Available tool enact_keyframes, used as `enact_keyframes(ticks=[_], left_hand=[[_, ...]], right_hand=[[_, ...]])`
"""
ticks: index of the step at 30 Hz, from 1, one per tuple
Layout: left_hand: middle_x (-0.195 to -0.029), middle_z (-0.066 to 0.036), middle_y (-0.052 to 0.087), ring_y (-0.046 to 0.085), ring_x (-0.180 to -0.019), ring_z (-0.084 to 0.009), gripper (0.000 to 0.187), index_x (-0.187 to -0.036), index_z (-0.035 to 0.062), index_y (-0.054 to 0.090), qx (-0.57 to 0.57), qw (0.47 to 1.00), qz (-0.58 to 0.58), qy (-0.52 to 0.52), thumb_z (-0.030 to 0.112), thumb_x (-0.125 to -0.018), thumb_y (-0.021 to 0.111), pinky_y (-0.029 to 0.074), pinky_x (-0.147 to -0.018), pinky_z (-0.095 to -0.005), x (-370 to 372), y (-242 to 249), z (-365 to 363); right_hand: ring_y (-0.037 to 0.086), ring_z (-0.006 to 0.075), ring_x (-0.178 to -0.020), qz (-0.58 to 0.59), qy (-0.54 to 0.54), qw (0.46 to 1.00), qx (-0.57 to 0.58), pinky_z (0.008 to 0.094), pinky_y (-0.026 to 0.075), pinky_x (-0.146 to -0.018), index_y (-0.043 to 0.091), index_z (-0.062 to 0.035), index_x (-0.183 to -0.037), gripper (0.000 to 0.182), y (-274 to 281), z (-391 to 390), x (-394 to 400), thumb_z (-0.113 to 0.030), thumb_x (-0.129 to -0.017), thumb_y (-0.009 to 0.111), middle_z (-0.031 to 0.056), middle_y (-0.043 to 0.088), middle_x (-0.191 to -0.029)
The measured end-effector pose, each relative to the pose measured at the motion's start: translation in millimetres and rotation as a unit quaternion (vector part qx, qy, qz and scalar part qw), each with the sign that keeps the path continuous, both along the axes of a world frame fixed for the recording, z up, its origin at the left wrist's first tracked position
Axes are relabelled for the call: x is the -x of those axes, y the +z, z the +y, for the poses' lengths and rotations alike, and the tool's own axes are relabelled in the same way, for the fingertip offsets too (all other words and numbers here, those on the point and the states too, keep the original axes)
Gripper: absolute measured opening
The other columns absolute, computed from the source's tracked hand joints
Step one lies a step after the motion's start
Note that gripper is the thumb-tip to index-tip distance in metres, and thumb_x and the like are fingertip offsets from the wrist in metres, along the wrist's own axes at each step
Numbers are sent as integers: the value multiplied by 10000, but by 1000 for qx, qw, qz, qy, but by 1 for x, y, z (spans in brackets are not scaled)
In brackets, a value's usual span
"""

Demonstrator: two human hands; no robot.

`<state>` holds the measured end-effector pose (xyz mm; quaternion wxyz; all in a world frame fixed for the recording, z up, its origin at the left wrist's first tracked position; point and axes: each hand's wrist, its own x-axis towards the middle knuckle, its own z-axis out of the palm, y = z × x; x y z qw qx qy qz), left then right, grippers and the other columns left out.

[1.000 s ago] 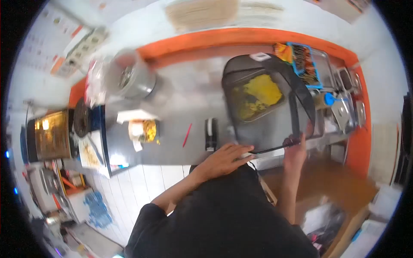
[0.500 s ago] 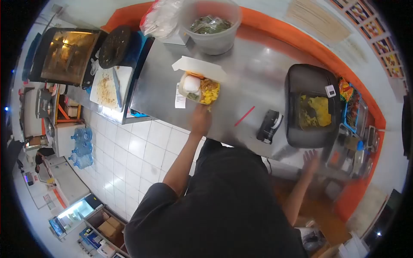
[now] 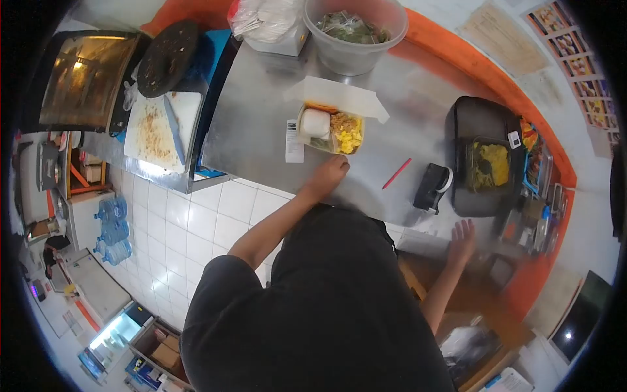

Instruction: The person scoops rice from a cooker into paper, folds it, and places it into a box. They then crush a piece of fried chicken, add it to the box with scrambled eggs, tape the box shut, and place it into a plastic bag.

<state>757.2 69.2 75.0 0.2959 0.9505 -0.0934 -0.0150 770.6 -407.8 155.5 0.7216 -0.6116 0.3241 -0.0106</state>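
Note:
An open takeaway box (image 3: pixel 356 103) stands on the steel counter with its lid flap tipped back. Inside are a white rounded mound of rice (image 3: pixel 316 123), yellow pieces of food (image 3: pixel 349 135) and some brown food. My left hand (image 3: pixel 332 175) is just below the box's near edge, fingers curled in; whatever they may hold is hidden. A printed paper slip (image 3: pixel 294 142) lies left of the box. My right hand (image 3: pixel 462 240) has its fingers spread at the counter's near right edge, apparently holding nothing. Closest to it is a black tape dispenser (image 3: pixel 431 188).
A red stick (image 3: pixel 397 173) lies mid-counter. Right stands a black case (image 3: pixel 467 117) bearing a container of yellow food (image 3: pixel 490 166). A plastic tub (image 3: pixel 356 55) of bagged greens is at the back. Left are a knife (image 3: pixel 174 127) on a cutting board (image 3: pixel 147 144) and an oven (image 3: pixel 85 78).
My left hand has drawn slightly away from the box's front edge, its fingers curled. My right hand remains spread near the counter's edge. The camera view has shifted.

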Motion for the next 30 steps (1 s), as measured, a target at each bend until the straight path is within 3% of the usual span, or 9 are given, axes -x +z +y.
enact_keyframes(ticks=[2,5,8,11,13,17,20,22,30], left_hand=[[-1127,-151,647,591,-1118,-340,241,-1105,-3,650,218,970,56,94,109,-916,553,498,-937,-424,-1,43,2],[-1147,-180,637,621,-1080,-345,336,-1221,7,613,38,985,-134,103,56,-900,525,510,-901,-440,-16,66,25],[-1162,-197,633,608,-1095,-368,348,-1239,17,607,-44,992,-69,93,72,-900,550,490,-928,-459,-45,55,57],[-1224,-198,621,570,-1189,-360,377,-1251,22,590,73,970,-26,231,85,-880,608,465,-981,-462,-32,88,86],[-1283,-198,596,529,-1254,-354,457,-1313,36,547,91,960,-8,264,100,-870,639,437,-1025,-465,-10,60,123],[-1449,-222,476,423,-1374,-384,776,-1517,51,321,19,985,15,170,127,-849,707,347,-1139,-484,17,21,150],[-1487,-242,427,365,-1417,-380,923,-1562,19,164,15,995,24,97,162,-843,725,253,-1183,-519,15,5,150],[-1503,-210,420,360,-1426,-356,938,-1551,-6,165,6,993,32,112,187,-834,737,228,-1194,-523,20,-3,145],[-1506,-150,442,366,-1434,-314,1061,-1550,-36,119,23,984,35,175,245,-784,797,116,-1193,-608,54,-4,103]], right_hand=[[610,257,-1080,-25,51,998,24,384,487,-923,492,-16,-1391,488,20,32,3,-335,-1025,539,153,573,-1263],[653,221,-961,-7,168,984,61,344,523,-812,543,-7,-1322,431,33,94,-10,-307,-1013,570,130,633,-1145],[693,199,-797,71,326,938,97,344,551,-661,600,15,-1199,378,5,159,-39,-300,-990,604,110,689,-936],[714,248,-773,120,364,898,218,380,562,-650,642,37,-1109,392,-60,198,-67,-301,-914,687,158,705,-866],[722,306,-767,3,396,740,543,400,570,-700,675,47,-1026,396,-97,211,-68,-288,-828,749,216,707,-851],[715,358,-752,1,374,753,542,397,567,-725,690,50,-973,374,-114,221,-62,-272,-790,744,267,696,-877],[710,280,-730,17,398,818,415,368,561,-704,662,41,-947,256,-81,241,-50,-176,-818,705,191,709,-833],[692,186,-761,18,410,896,169,314,548,-681,623,25,-921,119,-63,270,-36,-60,-844,658,96,687,-806],[654,145,-784,-151,502,850,55,274,527,-718,619,20,-956,131,-40,396,-5,1,-857,703,88,651,-878]])
